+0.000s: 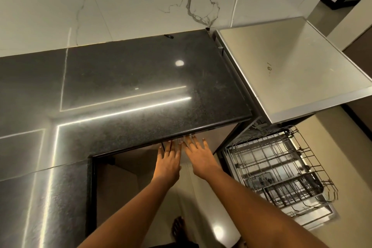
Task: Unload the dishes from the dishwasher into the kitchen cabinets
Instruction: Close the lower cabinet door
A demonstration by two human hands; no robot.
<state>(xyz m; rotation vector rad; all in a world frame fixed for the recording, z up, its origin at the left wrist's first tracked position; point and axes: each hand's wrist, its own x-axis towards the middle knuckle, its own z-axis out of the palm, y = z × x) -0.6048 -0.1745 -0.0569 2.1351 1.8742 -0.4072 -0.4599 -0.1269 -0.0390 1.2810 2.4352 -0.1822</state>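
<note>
Black counter [141, 78] | both hands [168, 160] [198, 154] spread flat beneath edge | rack [281, 167] right, apart

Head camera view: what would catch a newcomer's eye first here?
Two bare hands, left hand and right hand, reach side by side under the front edge of the glossy black speckled stone countertop at centre. At lower right, the grey wire dishwasher rack is pulled out and looks empty, below the white dishwasher top.

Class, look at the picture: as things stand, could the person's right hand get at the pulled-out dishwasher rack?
Probably yes. The right hand is at the counter edge, and the rack stands pulled out just to its right with nothing between them. Whether its fingers hold anything is unclear.
</note>
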